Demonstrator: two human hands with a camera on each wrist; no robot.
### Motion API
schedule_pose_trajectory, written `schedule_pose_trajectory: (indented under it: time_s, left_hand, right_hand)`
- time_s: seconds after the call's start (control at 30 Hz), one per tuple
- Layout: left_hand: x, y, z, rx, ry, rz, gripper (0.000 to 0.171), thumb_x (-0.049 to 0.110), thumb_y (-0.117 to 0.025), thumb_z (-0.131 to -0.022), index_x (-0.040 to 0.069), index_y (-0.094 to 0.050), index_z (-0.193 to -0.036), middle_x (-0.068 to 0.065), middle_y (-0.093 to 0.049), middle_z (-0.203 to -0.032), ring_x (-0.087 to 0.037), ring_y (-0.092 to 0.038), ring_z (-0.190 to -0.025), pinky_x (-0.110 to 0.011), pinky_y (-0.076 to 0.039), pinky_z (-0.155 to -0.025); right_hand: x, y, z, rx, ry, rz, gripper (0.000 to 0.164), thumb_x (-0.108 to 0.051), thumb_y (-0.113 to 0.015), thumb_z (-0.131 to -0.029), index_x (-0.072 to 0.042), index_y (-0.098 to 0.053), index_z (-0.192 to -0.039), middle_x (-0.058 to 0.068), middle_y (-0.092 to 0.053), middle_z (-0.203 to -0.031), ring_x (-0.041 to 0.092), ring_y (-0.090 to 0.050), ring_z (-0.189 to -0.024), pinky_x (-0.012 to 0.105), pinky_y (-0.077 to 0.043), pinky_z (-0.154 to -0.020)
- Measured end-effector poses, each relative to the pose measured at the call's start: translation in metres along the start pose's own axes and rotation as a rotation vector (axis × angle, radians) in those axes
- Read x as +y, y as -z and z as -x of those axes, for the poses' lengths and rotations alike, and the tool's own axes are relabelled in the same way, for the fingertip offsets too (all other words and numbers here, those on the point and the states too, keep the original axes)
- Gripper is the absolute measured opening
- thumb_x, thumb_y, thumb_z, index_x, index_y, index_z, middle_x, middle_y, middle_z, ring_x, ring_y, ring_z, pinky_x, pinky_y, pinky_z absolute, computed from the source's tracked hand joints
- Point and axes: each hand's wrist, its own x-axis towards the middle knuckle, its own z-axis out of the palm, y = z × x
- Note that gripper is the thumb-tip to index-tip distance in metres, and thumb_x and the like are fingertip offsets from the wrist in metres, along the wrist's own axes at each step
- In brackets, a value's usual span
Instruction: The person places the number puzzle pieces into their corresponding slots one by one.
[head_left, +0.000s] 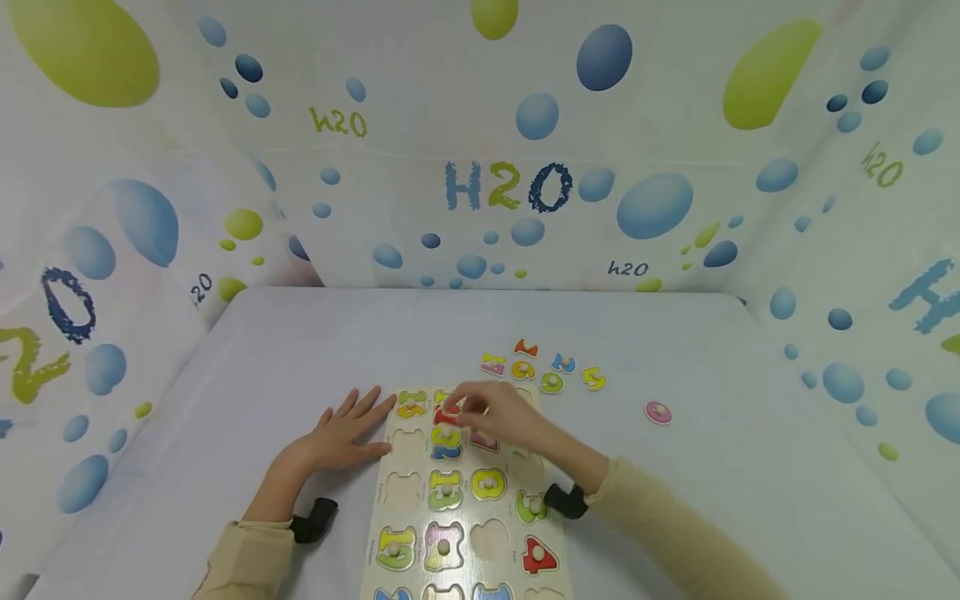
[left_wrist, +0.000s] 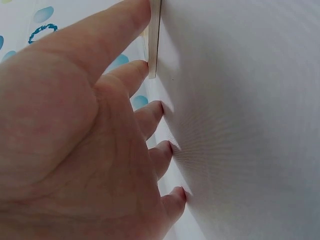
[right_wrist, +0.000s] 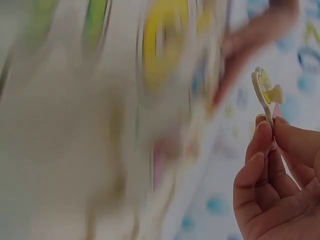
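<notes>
My right hand (head_left: 501, 410) is over the upper part of a wooden number puzzle board (head_left: 467, 510). Between thumb and fingertips it pinches a knobbed number piece (right_wrist: 264, 89) whose yellow part shows in the right wrist view. From the head this piece appears red and yellow, overlapping a blue figure (head_left: 447, 453) on the board. My left hand (head_left: 347, 435) lies with spread fingers on the table left of the board. Its thumb and index finger reach the board's edge (left_wrist: 153, 55), and the other fingertips rest on the white cloth.
Several loose number pieces, including a yellow five (head_left: 593, 379) and an orange-red one (head_left: 527, 347), lie beyond the board. A pink oval piece (head_left: 658, 412) lies apart at the right. Pieces such as a red four (head_left: 539, 555) sit in the board among bare recesses (head_left: 404, 492).
</notes>
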Motion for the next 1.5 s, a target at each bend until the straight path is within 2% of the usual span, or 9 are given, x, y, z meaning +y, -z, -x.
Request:
schedule_pose_trajectory:
  time_s: [0.1, 0.2, 0.5, 0.77, 0.83, 1.03, 1.13, 1.3, 1.5]
  left_hand:
    - [0.003, 0.001, -0.001, -0.008, -0.001, -0.004, 0.073, 0.040, -0.061, -0.089, 0.007, -0.031, -0.146, -0.025, -0.017, -0.150, -0.049, -0.004, -0.134, -0.069, -0.005, -0.098]
    - [0.004, 0.003, -0.002, -0.011, 0.000, -0.004, 0.073, 0.039, -0.062, -0.089, 0.006, -0.031, -0.146, -0.025, -0.017, -0.150, -0.049, -0.005, -0.134, -0.069, -0.005, -0.098]
    - [0.003, 0.003, -0.003, -0.009, 0.004, 0.010, 0.073, 0.038, -0.063, -0.088, 0.006, -0.031, -0.146, -0.025, -0.017, -0.150, -0.049, -0.004, -0.134, -0.069, -0.004, -0.098]
    - [0.000, 0.002, -0.007, -0.002, -0.001, -0.011, 0.074, 0.040, -0.063, -0.088, 0.007, -0.031, -0.146, -0.024, -0.017, -0.150, -0.049, -0.003, -0.134, -0.069, -0.004, -0.098]
    - [0.000, 0.002, -0.007, -0.004, -0.003, -0.009, 0.074, 0.040, -0.063, -0.088, 0.007, -0.031, -0.146, -0.024, -0.017, -0.150, -0.049, -0.003, -0.134, -0.069, -0.004, -0.098]
    - [0.003, 0.003, -0.008, -0.006, -0.015, -0.018, 0.073, 0.040, -0.062, -0.088, 0.007, -0.031, -0.146, -0.025, -0.018, -0.149, -0.049, -0.004, -0.134, -0.070, -0.005, -0.097]
    - [0.003, 0.003, -0.007, -0.004, -0.021, -0.014, 0.073, 0.039, -0.063, -0.088, 0.006, -0.032, -0.145, -0.026, -0.018, -0.149, -0.050, -0.005, -0.134, -0.070, -0.006, -0.097]
    - [0.001, 0.002, -0.008, -0.002, -0.020, -0.009, 0.073, 0.039, -0.062, -0.088, 0.006, -0.031, -0.146, -0.026, -0.018, -0.149, -0.050, -0.005, -0.134, -0.069, -0.006, -0.097]
    - [0.000, 0.004, -0.009, -0.004, -0.015, -0.006, 0.073, 0.037, -0.062, -0.089, 0.005, -0.030, -0.146, -0.026, -0.016, -0.150, -0.049, -0.003, -0.134, -0.069, -0.004, -0.098]
  right_hand:
    - [-0.014, -0.034, -0.006, -0.131, 0.032, 0.007, 0.017, -0.006, -0.066, -0.088, -0.011, -0.067, -0.104, -0.010, -0.061, -0.075, 0.003, -0.056, -0.065, 0.018, -0.046, -0.059]
    - [-0.023, -0.052, -0.011, -0.200, 0.034, 0.027, 0.019, -0.007, -0.066, -0.088, -0.012, -0.066, -0.106, -0.013, -0.059, -0.072, -0.001, -0.053, -0.063, 0.015, -0.045, -0.060]
    - [-0.032, -0.068, -0.014, -0.285, 0.017, 0.277, 0.020, -0.015, -0.065, -0.090, -0.017, -0.070, -0.109, -0.015, -0.061, -0.073, -0.002, -0.049, -0.057, 0.014, -0.038, -0.053]
    - [-0.043, -0.074, -0.004, -0.205, 0.240, 0.821, 0.021, -0.028, -0.064, -0.091, -0.027, -0.071, -0.110, -0.010, -0.057, -0.079, 0.002, -0.050, -0.066, 0.014, -0.038, -0.053]
    - [-0.044, -0.075, -0.001, -0.207, 0.256, 0.901, 0.022, -0.028, -0.062, -0.092, -0.028, -0.070, -0.112, -0.008, -0.056, -0.082, 0.004, -0.050, -0.068, 0.016, -0.039, -0.054]
    - [-0.049, -0.083, 0.010, -0.285, 0.262, 1.138, 0.036, -0.030, -0.060, -0.093, -0.024, -0.058, -0.128, -0.005, -0.053, -0.110, 0.009, -0.053, -0.095, 0.024, -0.046, -0.077]
    - [-0.052, -0.088, 0.015, -0.278, 0.298, 1.234, 0.038, -0.032, -0.063, -0.091, -0.021, -0.059, -0.127, -0.007, -0.051, -0.113, 0.008, -0.050, -0.095, 0.022, -0.043, -0.077]
    - [-0.056, -0.091, 0.013, -0.211, 0.374, 1.295, 0.024, -0.032, -0.065, -0.089, -0.020, -0.068, -0.109, -0.007, -0.056, -0.098, 0.007, -0.051, -0.079, 0.018, -0.040, -0.065]
    - [-0.060, -0.092, 0.002, -0.236, 0.374, 1.187, 0.016, -0.029, -0.070, -0.085, -0.020, -0.068, -0.098, -0.007, -0.062, -0.084, 0.006, -0.055, -0.069, 0.017, -0.045, -0.059]
